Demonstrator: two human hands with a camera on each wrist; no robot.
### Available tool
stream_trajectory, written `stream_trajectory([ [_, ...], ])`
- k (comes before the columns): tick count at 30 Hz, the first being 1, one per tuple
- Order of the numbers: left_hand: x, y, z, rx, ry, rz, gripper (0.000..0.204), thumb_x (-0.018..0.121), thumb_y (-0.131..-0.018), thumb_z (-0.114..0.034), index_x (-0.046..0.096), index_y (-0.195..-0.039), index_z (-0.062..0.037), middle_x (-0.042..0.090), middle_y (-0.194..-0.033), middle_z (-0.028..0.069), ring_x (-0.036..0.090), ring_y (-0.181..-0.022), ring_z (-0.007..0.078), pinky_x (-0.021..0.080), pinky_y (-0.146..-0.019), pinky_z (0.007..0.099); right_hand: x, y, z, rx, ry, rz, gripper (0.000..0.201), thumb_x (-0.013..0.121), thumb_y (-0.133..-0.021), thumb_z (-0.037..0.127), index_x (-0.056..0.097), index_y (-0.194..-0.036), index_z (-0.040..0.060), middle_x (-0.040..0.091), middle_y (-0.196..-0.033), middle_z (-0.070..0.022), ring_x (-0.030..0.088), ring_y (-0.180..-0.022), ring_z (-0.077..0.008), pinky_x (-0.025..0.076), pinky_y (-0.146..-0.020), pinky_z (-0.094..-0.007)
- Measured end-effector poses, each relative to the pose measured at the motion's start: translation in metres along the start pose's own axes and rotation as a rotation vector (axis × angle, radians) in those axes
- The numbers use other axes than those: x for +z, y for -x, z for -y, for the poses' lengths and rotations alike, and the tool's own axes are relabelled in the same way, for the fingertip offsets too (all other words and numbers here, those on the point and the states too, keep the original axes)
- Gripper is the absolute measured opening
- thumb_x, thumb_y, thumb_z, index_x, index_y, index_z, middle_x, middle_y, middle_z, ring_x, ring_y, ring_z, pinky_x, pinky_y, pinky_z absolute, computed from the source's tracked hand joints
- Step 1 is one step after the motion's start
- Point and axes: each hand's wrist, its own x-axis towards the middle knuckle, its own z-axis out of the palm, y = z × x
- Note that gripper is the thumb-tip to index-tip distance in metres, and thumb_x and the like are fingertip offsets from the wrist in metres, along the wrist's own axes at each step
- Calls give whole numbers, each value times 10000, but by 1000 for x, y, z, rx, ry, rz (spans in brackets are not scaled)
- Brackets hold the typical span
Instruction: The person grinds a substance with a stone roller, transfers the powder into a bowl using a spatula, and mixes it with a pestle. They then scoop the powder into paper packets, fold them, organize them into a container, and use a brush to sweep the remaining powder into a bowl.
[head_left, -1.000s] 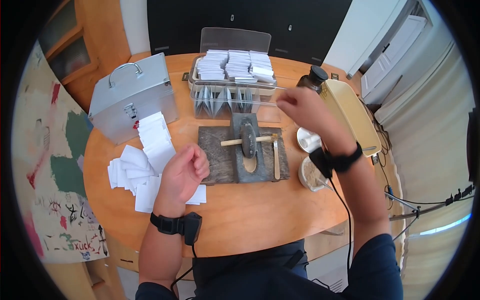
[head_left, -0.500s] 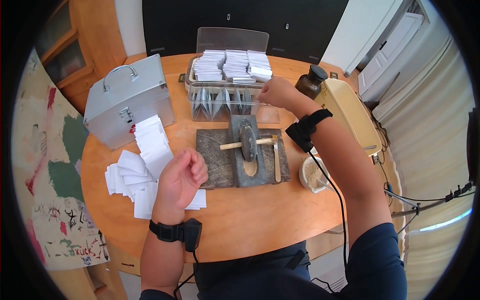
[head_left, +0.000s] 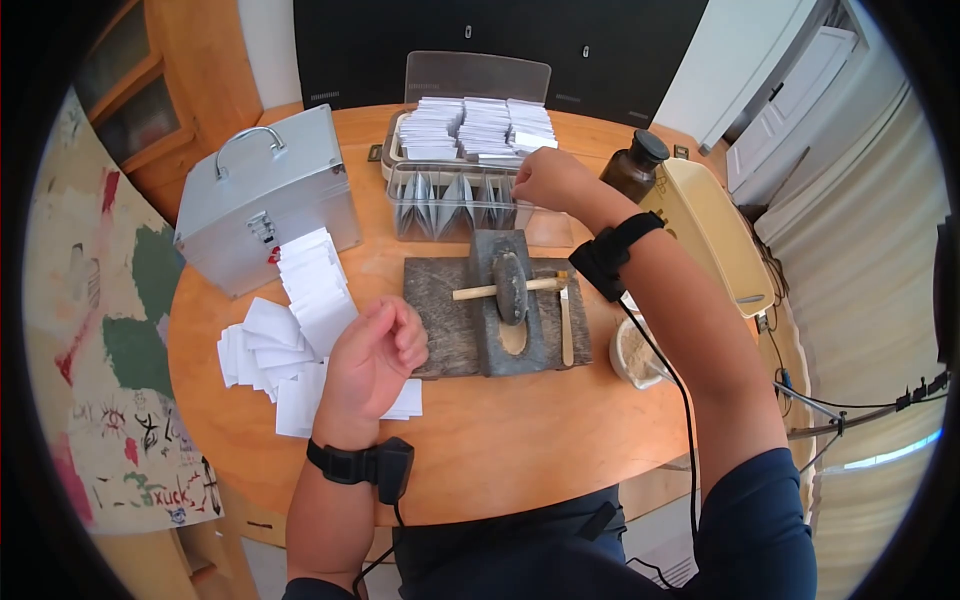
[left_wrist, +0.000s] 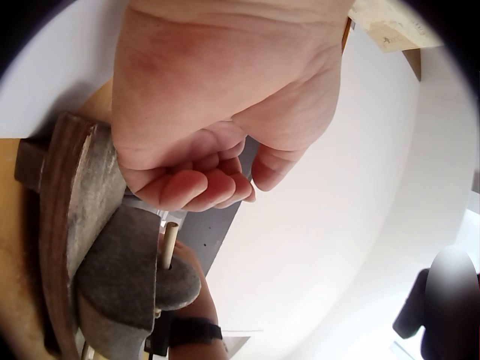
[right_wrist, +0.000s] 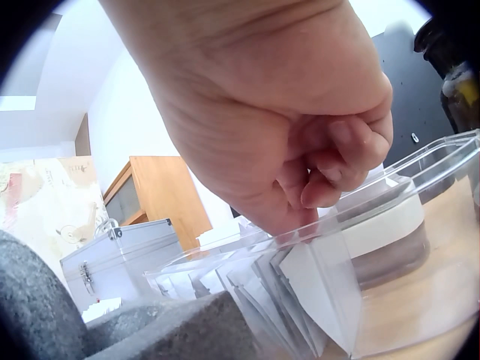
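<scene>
My right hand [head_left: 555, 182] reaches over the right end of a clear plastic box [head_left: 440, 225] holding grey folded paper packets [head_left: 455, 205]. In the right wrist view its thumb and forefinger pinch the top of the end packet [right_wrist: 319, 274], with the other fingers curled. My left hand [head_left: 375, 350], fingers loosely curled around nothing, hovers between the loose white packets [head_left: 320, 300] and a stone grinding trough [head_left: 490, 345]. A stone wheel [head_left: 511, 290] with a wooden axle sits in that trough, which lies on a dark board [head_left: 435, 300]. A wooden-handled brush [head_left: 567, 330] lies beside it.
A silver metal case [head_left: 265, 200] stands at the left. Behind the clear box, another box [head_left: 395, 165] is packed with white packets. At the right are a brown glass bottle [head_left: 632, 175], a yellow tray [head_left: 735, 270] and a white bowl of powder [head_left: 632, 355]. The table edge curves in front.
My right hand has moved left, from beside the brown bottle to the right end of the packets in the clear box. The left hand stays nearly in place.
</scene>
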Motion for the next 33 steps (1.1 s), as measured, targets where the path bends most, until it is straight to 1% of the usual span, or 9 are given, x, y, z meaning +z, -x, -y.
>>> stream_trajectory([
  [5,-1,0,1,-3,14,-4,200,488,-1027,-220,534,-918,-59,488,-746,31,439,-670,138,381,-620,262,-2,-1,-2,12,19,12,277,693,-747,252,754,-889,22,721,-945,-197,683,-922,-370,542,-831,-415],
  [7,-3,0,0,-15,-7,48,231,453,-1046,-256,518,-936,-63,456,-772,25,425,-698,146,374,-644,273,-2,-3,-2,19,14,16,285,685,-744,249,750,-893,14,720,-954,-199,683,-925,-371,543,-828,-415],
  [10,-4,0,0,-15,-9,34,230,452,-1046,-255,517,-938,-64,455,-771,25,423,-694,145,374,-643,272,0,-6,1,39,53,33,272,637,-752,178,736,-925,-6,713,-986,-217,682,-950,-381,544,-835,-411],
  [12,-4,0,0,-14,-9,35,230,452,-1046,-256,517,-938,-64,455,-770,25,422,-692,144,373,-643,271,-1,-6,8,115,138,24,277,590,-757,116,729,-961,-9,708,-1020,-226,683,-982,-383,547,-840,-411],
  [15,-3,0,0,-13,-12,37,229,452,-1046,-255,518,-938,-64,455,-771,25,422,-692,143,373,-643,270,-7,1,25,148,219,27,280,588,-763,96,732,-984,3,708,-1043,-220,684,-1002,-376,548,-841,-412],
  [24,-2,0,0,-11,-10,22,229,454,-1046,-250,527,-940,-60,467,-772,26,432,-696,142,377,-638,266,-6,5,44,164,365,35,277,616,-799,103,736,-1042,43,714,-1103,-170,687,-1031,-345,553,-831,-389],
  [28,-2,-1,-1,-10,0,29,232,455,-1045,-251,528,-935,-60,464,-759,25,433,-686,140,376,-635,264,-4,0,36,144,340,39,284,607,-805,116,732,-1047,33,705,-1118,-185,683,-1038,-354,549,-849,-398],
  [30,-1,-1,-1,-2,-10,27,233,456,-1044,-252,527,-932,-60,463,-755,25,432,-683,139,375,-633,264,-7,1,33,202,225,-25,292,587,-803,121,729,-1037,18,704,-1086,-211,679,-1025,-376,545,-855,-403],
  [33,-1,0,0,0,-20,15,229,462,-1040,-250,525,-928,-61,464,-751,25,431,-678,138,375,-632,265,-20,-4,12,180,172,-78,296,573,-800,130,724,-1013,-8,703,-1040,-237,677,-1007,-399,542,-852,-410],
])
